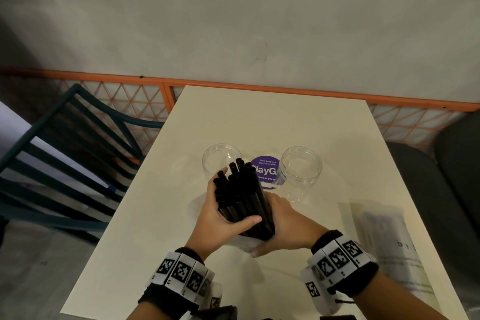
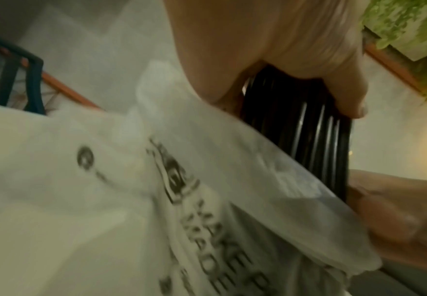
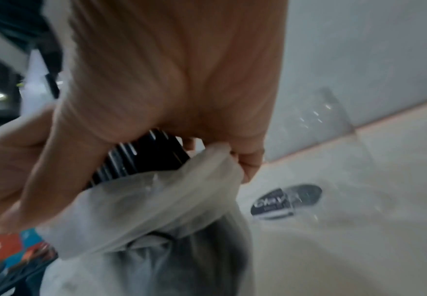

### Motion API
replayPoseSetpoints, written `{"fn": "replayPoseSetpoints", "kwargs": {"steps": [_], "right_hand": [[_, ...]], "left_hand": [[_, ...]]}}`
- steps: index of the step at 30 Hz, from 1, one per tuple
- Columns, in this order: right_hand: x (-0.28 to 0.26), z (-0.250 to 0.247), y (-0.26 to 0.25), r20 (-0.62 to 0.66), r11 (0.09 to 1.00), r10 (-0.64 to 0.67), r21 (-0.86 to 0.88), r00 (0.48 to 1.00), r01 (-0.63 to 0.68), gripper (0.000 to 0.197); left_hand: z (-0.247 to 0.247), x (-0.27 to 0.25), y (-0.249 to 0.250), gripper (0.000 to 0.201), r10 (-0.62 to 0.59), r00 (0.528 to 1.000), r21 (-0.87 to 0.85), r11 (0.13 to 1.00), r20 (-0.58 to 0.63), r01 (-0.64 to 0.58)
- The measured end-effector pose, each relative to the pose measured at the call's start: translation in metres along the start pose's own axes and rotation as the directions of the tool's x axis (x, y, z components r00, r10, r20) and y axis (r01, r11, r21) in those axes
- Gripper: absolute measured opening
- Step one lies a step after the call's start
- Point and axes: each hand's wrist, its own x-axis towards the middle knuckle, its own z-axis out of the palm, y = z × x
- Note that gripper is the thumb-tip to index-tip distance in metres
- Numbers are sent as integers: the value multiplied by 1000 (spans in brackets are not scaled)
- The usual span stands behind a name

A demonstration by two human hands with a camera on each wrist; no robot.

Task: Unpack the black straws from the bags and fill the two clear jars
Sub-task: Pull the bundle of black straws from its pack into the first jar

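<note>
A thick bundle of black straws [image 1: 242, 197] stands tilted above the white table [image 1: 161, 236], its lower end still inside a translucent printed bag [image 1: 246, 244]. My left hand [image 1: 220, 218] grips the bundle from the left, thumb across its front. My right hand [image 1: 281, 226] holds the bag at the bundle's lower right; in the right wrist view its fingers pinch the bag [image 3: 156, 202] beside the straws [image 3: 141, 158]. The left wrist view shows the straws [image 2: 298, 128] above the bag [image 2: 207, 190]. Two empty clear jars stand behind: one [image 1: 220, 158] left, one [image 1: 301, 166] right.
A round purple sticker [image 1: 267, 171] lies between the jars. Another flat printed bag [image 1: 384, 244] lies at the table's right edge. A dark slatted chair [image 1: 67, 158] stands left, a grey seat [image 1: 446, 176] right. An orange lattice rail [image 1: 259, 86] runs behind the table.
</note>
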Motion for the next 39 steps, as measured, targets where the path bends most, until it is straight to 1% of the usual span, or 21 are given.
{"fn": "replayPoseSetpoints", "kwargs": {"steps": [1, 3, 5, 6, 8, 10, 12, 14, 16, 17, 19, 22, 24, 27, 29, 31, 33, 35, 36, 37, 39], "right_hand": [[0, 1, 3, -25, 996, -4, 94, 1000, 6, 116], [1, 6, 10, -90, 970, -4, 242, 996, 25, 112], [-1, 11, 16, -134, 959, 3, 281, 991, 35, 101], [-2, 14, 20, -146, 955, 5, 295, 989, 39, 98], [-5, 18, 26, -142, 940, 21, 339, 990, 29, 96], [-6, 22, 33, -120, 943, 24, 332, 992, 17, 100], [-6, 21, 36, -104, 958, 9, 287, 995, 22, 105], [-7, 18, 35, -97, 976, -1, 218, 995, 22, 108], [-6, 14, 34, -109, 980, -16, 197, 994, 38, 110], [-6, 13, 33, -117, 978, -24, 204, 993, 48, 109], [-6, 11, 30, -143, 978, -32, 201, 989, 60, 107], [-8, 10, 28, -174, 981, -34, 181, 984, 66, 104], [-9, 12, 27, -183, 982, -59, 168, 981, 91, 98], [-10, 14, 27, -165, 984, -75, 148, 984, 100, 95], [-10, 12, 24, -162, 981, -95, 152, 982, 120, 94], [-10, 11, 21, -182, 965, -101, 222, 978, 141, 90], [-10, 13, 26, -185, 950, -87, 279, 979, 138, 89], [-10, 16, 30, -168, 949, -69, 293, 983, 116, 89], [-10, 17, 32, -165, 949, -73, 291, 984, 120, 88], [-11, 17, 32, -158, 950, -74, 291, 985, 118, 86], [-12, 18, 31, -160, 942, -78, 311, 984, 126, 80]], "left_hand": [[-2, 0, -3, 93, -6, 1000, 22, 1000, 31, 6], [-4, -1, -3, 92, -8, 995, 74, 997, 100, 1], [-6, -1, -1, 93, 51, 987, 222, 971, 152, -85], [-7, 1, 1, 94, 87, 979, 346, 927, 184, -147], [-9, 5, 2, 101, 125, 966, 578, 781, 226, -237], [-10, 8, 5, 109, 90, 970, 704, 672, 227, -227], [-11, 10, 3, 119, 0, 970, 758, 624, 243, -190], [-12, 13, -2, 126, -108, 956, 765, 627, 271, -146], [-13, 16, -5, 131, -151, 944, 753, 645, 294, -131], [-13, 16, -5, 132, -154, 939, 747, 651, 306, -136], [-12, 17, 0, 134, -119, 939, 720, 675, 323, -162], [-12, 18, 11, 135, -40, 948, 639, 748, 315, -181], [-12, 17, 13, 137, -35, 951, 612, 772, 308, -170], [-9, 14, 11, 136, -43, 942, 646, 738, 333, -195], [-8, 13, 11, 137, -20, 942, 646, 732, 336, -215], [-6, 16, 17, 134, 9, 940, 588, 779, 340, -220], [-4, 19, 28, 135, 5, 937, 488, 853, 349, -186], [-1, 20, 40, 130, 28, 939, 426, 886, 343, -182], [1, 19, 47, 121, 68, 939, 429, 877, 337, -217], [3, 19, 54, 110, 133, 937, 460, 843, 324, -279], [10, 20, 65, 87, 293, 911, 571, 712, 289, -410]]}}
